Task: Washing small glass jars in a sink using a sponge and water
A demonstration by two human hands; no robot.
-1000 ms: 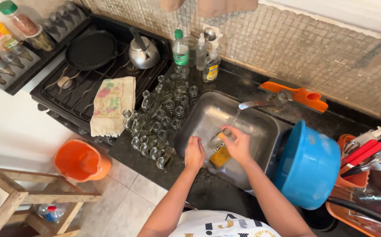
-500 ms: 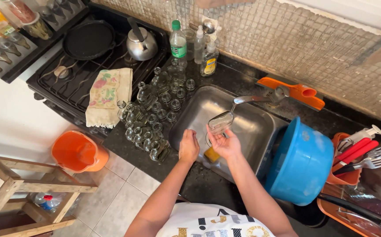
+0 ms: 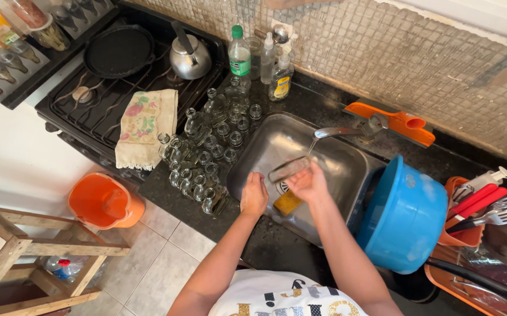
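My right hand (image 3: pixel 309 184) grips a clear glass bottle (image 3: pixel 287 168), held sideways over the steel sink (image 3: pixel 347 169) under a thin stream from the faucet (image 3: pixel 338 132). My left hand (image 3: pixel 254 196) rests at the sink's front left rim and holds nothing; its fingers lie loosely apart. A yellow sponge (image 3: pixel 287 204) lies in the sink between the two hands. Several small clear glass bottles (image 3: pixel 204 158) stand crowded on the dark counter just left of the sink.
A blue basin (image 3: pixel 402 213) leans at the sink's right, beside an orange cutlery caddy (image 3: pixel 470 225). Soap bottles (image 3: pixel 280 79) stand by the tiled wall. The stove holds a kettle (image 3: pixel 189 57), a black pan (image 3: pixel 119 50) and a floral cloth (image 3: pixel 145 123). An orange bucket (image 3: pixel 104 202) and wooden frame (image 3: pixel 14 257) stand on the floor.
My right hand has raised the glass bottle from low in the sink up under the water stream. My left hand has drawn back to the sink's front rim.
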